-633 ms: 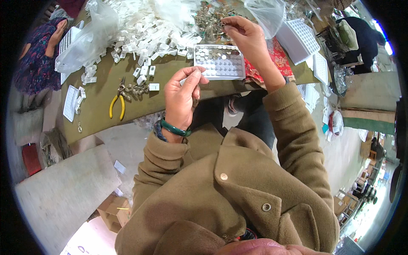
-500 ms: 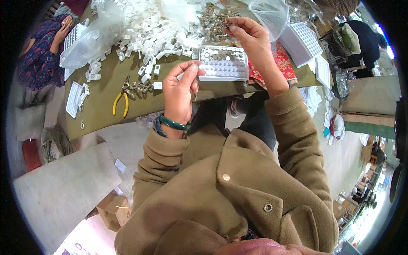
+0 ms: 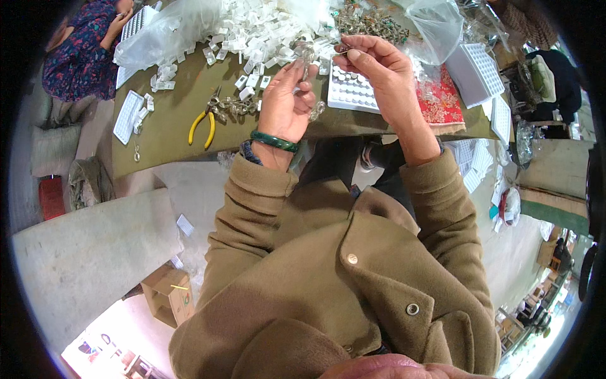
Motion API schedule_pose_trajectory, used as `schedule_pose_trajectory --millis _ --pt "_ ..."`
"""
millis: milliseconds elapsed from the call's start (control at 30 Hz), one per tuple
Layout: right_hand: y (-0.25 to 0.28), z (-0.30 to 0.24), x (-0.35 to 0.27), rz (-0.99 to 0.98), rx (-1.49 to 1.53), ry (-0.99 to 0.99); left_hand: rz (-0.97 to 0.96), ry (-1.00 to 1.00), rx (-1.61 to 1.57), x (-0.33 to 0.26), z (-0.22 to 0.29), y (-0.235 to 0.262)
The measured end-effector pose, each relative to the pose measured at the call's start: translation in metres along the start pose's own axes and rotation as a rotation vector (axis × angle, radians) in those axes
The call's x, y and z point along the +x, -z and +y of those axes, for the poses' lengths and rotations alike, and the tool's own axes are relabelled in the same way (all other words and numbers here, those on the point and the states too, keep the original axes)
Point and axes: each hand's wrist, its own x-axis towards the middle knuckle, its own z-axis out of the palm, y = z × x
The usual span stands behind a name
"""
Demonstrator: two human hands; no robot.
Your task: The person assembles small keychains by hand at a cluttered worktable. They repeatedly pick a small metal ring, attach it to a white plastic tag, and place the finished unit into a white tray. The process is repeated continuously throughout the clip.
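Observation:
My left hand [image 3: 285, 104], with a dark green bangle at its wrist, is closed on shiny metal ring-and-chain pieces [image 3: 305, 52]. Some of them stick out above the fingertips, and another dangles beside the palm. To its right, my right hand [image 3: 382, 66] pinches a small dark metal piece [image 3: 341, 49], too small to name, between thumb and forefinger. Below and between the hands lies a white tray [image 3: 353, 104] with rows of round white discs, partly covered by my right hand. Yellow-handled pliers [image 3: 201, 126] rest left of my left hand, beside a small heap of metal pieces [image 3: 235, 108].
White plastic pieces [image 3: 259, 28] are heaped at the back, with a pile of metal parts [image 3: 372, 24] to their right. A red patterned cloth [image 3: 439, 104] and stacked white trays [image 3: 475, 76] lie at right. Another person [image 3: 82, 57] sits at far left.
My left hand has moved up and right, nearer my right hand, and shiny metal pieces now show in it. My right hand has dropped slightly toward the tray. The whole view has shifted.

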Motion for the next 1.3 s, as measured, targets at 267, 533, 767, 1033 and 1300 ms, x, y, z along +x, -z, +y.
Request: schedule_pose_trajectory --millis 267,533,767,1033,1300 --pt "-0.019 0.019 -0.021 0.054 -0.092 0.003 -0.011 -0.161 0.197 -0.015 -0.008 -0.004" --pt "-0.011 0.016 -0.034 0.213 0.23 -0.097 0.065 -0.195 0.314 -0.023 -0.002 0.006" --pt "-0.021 0.021 -0.053 0.129 -0.102 -0.104 -0.099 -0.035 0.221 -0.033 -0.008 0.003" --pt "-0.029 0.018 -0.075 0.135 -0.121 0.057 -0.061 -0.046 0.214 -0.043 -0.01 0.002" --pt "-0.02 0.018 -0.091 0.174 -0.125 0.042 -0.194 -0.018 0.244 -0.05 -0.018 0.0"
